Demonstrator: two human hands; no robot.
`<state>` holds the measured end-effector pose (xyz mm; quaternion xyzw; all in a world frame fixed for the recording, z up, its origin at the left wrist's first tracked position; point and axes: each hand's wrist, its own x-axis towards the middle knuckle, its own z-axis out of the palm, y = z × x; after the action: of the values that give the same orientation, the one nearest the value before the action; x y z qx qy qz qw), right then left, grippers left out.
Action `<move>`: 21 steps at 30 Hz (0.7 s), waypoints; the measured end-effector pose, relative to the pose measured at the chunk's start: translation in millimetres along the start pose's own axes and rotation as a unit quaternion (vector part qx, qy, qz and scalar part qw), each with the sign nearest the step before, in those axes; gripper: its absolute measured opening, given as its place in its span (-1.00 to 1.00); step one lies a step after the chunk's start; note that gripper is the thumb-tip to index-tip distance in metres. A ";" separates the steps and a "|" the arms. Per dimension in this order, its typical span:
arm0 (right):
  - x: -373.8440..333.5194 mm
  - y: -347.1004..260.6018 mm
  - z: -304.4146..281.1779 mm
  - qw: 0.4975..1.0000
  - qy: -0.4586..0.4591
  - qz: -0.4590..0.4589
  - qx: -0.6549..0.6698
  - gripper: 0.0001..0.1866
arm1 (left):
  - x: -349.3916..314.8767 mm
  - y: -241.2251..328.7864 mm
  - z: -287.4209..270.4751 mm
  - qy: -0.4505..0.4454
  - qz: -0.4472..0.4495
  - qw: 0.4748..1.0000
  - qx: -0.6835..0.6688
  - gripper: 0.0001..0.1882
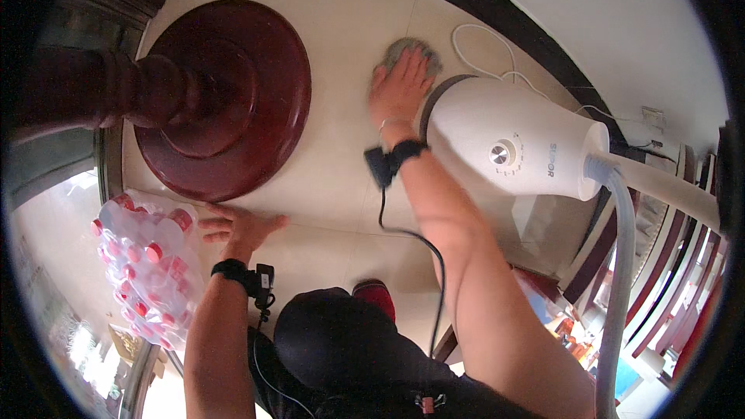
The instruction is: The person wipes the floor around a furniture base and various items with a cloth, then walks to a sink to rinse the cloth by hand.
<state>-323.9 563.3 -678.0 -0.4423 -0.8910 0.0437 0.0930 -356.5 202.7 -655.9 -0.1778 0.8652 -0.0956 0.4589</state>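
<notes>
My right hand point(401, 89) presses a crumpled grey-green cleaning rag point(411, 48) onto the pale tiled floor, its fingers laid over the cloth. The palm hides part of the rag. Just right of that hand stands a white garment steamer point(481, 120) with a dial and a grey hose. My left hand point(240, 230) is open, fingers spread and resting on the floor. It lies at the edge of a clear plastic pack of red-capped bottles point(147, 264), just below the round dark red wooden base point(272, 109) of a pedestal.
A white power cord point(456, 39) loops over the floor behind the steamer toward a wall socket point(652, 117). The dark skirting point(497, 0) curves along the white wall. The steamer's hose point(618, 287) hangs at the right. My knee point(326, 334) and a red shoe point(376, 299) are near me.
</notes>
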 end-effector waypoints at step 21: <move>-208.6 183.8 -38.5 0.897 0.204 0.379 0.102 -0.63 | 44.5 -10.8 11.7 0.129 0.011 0.938 0.321 0.65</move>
<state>-49.3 508.2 -696.3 -0.7340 -0.6078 0.0751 0.2936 -367.4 175.2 -692.8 0.0028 0.8424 -0.3852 0.3768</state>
